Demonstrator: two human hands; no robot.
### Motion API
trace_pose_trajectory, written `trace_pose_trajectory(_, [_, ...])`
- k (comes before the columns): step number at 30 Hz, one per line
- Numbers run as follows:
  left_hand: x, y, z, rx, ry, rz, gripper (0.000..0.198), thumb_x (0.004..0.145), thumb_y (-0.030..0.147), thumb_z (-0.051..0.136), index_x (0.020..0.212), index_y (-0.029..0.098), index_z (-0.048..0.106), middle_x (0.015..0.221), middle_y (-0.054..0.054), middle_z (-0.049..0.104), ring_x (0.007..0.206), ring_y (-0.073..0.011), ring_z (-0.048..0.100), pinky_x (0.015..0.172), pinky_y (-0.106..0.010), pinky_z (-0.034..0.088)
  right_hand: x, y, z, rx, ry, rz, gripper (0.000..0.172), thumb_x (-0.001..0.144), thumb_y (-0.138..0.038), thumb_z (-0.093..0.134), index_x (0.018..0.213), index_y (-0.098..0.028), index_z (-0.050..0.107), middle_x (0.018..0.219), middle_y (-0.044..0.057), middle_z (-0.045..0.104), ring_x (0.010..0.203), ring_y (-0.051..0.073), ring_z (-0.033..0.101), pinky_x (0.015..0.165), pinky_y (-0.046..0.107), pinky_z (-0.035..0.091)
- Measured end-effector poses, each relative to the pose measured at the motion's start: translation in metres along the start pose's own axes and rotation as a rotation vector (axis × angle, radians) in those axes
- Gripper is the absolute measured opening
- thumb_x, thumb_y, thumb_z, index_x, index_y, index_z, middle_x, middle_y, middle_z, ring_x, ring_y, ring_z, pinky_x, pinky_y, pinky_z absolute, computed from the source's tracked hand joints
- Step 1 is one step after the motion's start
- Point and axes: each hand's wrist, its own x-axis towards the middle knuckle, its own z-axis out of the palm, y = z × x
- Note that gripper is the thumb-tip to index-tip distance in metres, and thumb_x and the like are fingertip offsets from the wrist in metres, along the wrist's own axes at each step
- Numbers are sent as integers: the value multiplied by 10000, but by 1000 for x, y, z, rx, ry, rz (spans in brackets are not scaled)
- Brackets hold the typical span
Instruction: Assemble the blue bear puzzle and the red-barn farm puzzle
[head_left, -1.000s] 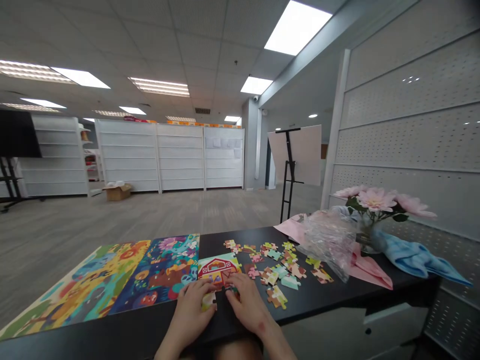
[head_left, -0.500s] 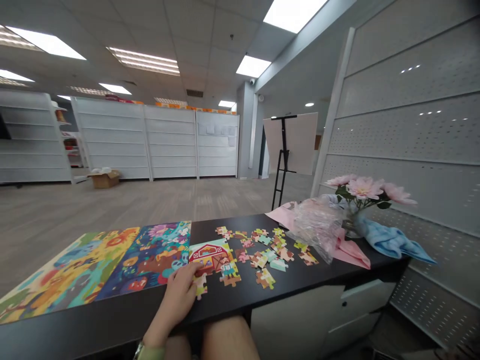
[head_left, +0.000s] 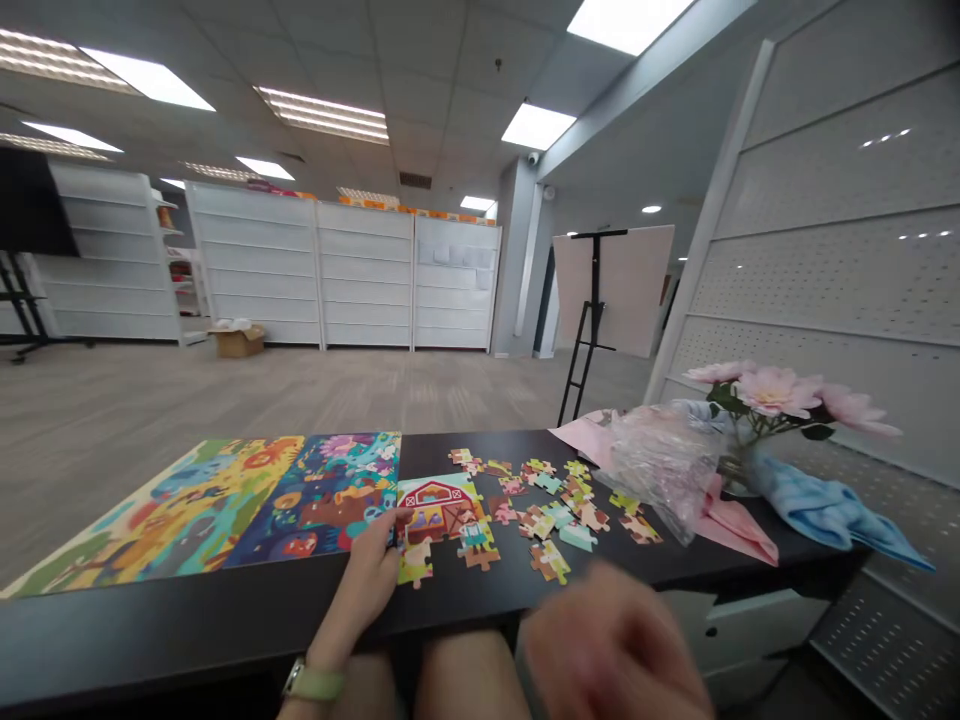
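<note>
My left hand (head_left: 376, 555), with a pale green watch band at the wrist, lies at the left edge of a partly joined jigsaw puzzle (head_left: 439, 510). Its fingers reach out onto the puzzle's edge, holding nothing up. The joined part pictures a red barn, with uneven lower and right borders. Loose jigsaw pieces (head_left: 550, 562) are scattered to the right of it. My right hand (head_left: 611, 645) is in the air in front of the desk, close to the camera. Motion smears it, so its fingers and anything in them cannot be made out.
Two finished-looking picture puzzles, a yellow one (head_left: 176, 510) and a blue one (head_left: 319, 500), cover the left of the black desk (head_left: 225, 625). Crumpled clear plastic (head_left: 652, 455), pink cloth (head_left: 739, 525), a flower vase (head_left: 742, 465) and blue cloth (head_left: 832, 500) stand right. An easel (head_left: 592, 310) is behind.
My right hand has come into view at the lower right. My left hand stays at the puzzle's left edge, its fingers slightly drawn back. The whole view has shifted left.
</note>
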Motion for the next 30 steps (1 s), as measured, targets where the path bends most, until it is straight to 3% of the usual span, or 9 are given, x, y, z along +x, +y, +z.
trace_pose_trajectory(5, [0, 7, -2, 18, -14, -20, 580, 641, 65, 412, 1163, 179, 637, 1201, -73, 693, 1177, -233, 607, 1045, -374, 439, 115, 57, -5, -633, -163, -156, 348, 746, -254, 570, 1073, -196, 677, 1182, 112, 671, 1127, 266, 589, 987, 416, 429])
trace_pose_trajectory(7, [0, 8, -2, 25, -20, -23, 594, 643, 59, 407, 1180, 176, 632, 1207, -76, 690, 1185, -229, 603, 1048, -368, 430, 133, 86, -14, -858, -304, -114, 382, 702, -186, 555, 1061, -222, 681, 1165, 77, 683, 1133, 259, 589, 993, 400, 410])
trace_pose_trajectory(11, [-2, 11, -2, 56, -28, -25, 581, 675, 74, 409, 1194, 212, 633, 1224, -60, 686, 1196, -231, 588, 1052, -379, 402, 142, 112, -23, -1019, -341, -73, 325, 687, -142, 541, 969, -235, 673, 977, 24, 712, 1015, 239, 616, 902, 350, 426])
trace_pose_trajectory(15, [-4, 14, -4, 64, -21, -15, 571, 685, 85, 416, 1196, 220, 634, 1223, -55, 686, 1194, -237, 581, 1052, -389, 388, 141, 106, -16, -953, -288, -86, 445, 639, -105, 550, 1070, -190, 624, 976, 50, 681, 925, 220, 623, 854, 322, 461])
trace_pose_trajectory(18, [-4, 15, -4, 55, -21, -19, 554, 697, 91, 419, 1187, 222, 641, 1209, -56, 693, 1178, -237, 591, 1040, -382, 397, 132, 106, -14, -864, -220, -198, 460, 650, -98, 525, 1092, -188, 617, 1074, 81, 647, 1016, 233, 607, 924, 349, 465])
trace_pose_trajectory(22, [-5, 17, -5, 52, -29, -9, 537, 708, 104, 419, 1176, 227, 650, 1194, -54, 699, 1160, -235, 598, 1035, -379, 403, 108, 117, -23, -617, 61, -251, 248, 799, -241, 519, 1022, -207, 622, 1048, 100, 648, 932, 249, 640, 830, 390, 532])
trace_pose_trajectory(25, [-6, 19, -6, 49, -33, -7, 509, 738, 125, 415, 1175, 231, 652, 1202, -52, 694, 1169, -236, 591, 1038, -382, 400, 91, 124, -31, -303, 288, -138, 334, 792, -422, 642, 1054, -228, 571, 1011, 89, 675, 845, 249, 679, 737, 380, 574])
trace_pose_trajectory(27, [-7, 20, -6, 40, -37, -1, 486, 754, 134, 415, 1165, 230, 656, 1188, -53, 698, 1155, -239, 597, 1030, -385, 404, 83, 126, -33, -142, 290, -86, 448, 739, -467, 722, 1083, -238, 549, 993, 78, 688, 854, 254, 695, 732, 372, 586])
trace_pose_trajectory(30, [-8, 20, -6, 30, -38, 11, 470, 759, 136, 415, 1150, 233, 659, 1155, -51, 708, 1133, -240, 604, 1022, -391, 408, 79, 126, -33, -130, 150, -70, 445, 740, -461, 729, 1092, -228, 588, 943, 71, 700, 850, 254, 704, 750, 376, 586])
